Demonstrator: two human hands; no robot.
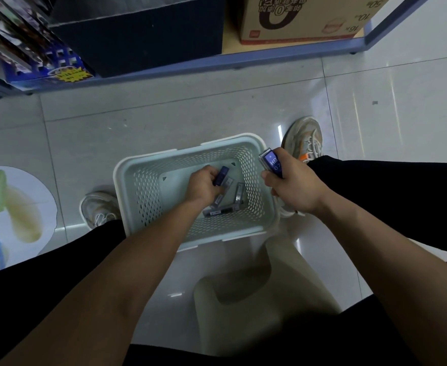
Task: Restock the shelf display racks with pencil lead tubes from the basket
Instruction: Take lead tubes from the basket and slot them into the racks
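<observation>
A pale green perforated basket (pixel 137 191) stands on the floor between my feet. Inside it my left hand (pixel 203 184) grips a dark blue pencil lead tube (pixel 221 175). Several more lead tubes (pixel 230 204) lie loose on the basket's bottom, to the right of that hand. My right hand (pixel 293 186) hovers over the basket's right rim and holds lead tubes (pixel 271 162) with a blue label reading HB 0.7; how many it holds is hidden by the fingers.
The blue bottom shelf edge (pixel 190 67) runs across the top, with a dark box (pixel 143 35) and a cardboard carton (pixel 304 19) on it. Packaged goods (pixel 32 56) stand at the upper left. A beige stool (pixel 256 294) sits under me. My shoes (pixel 307 138) flank the basket.
</observation>
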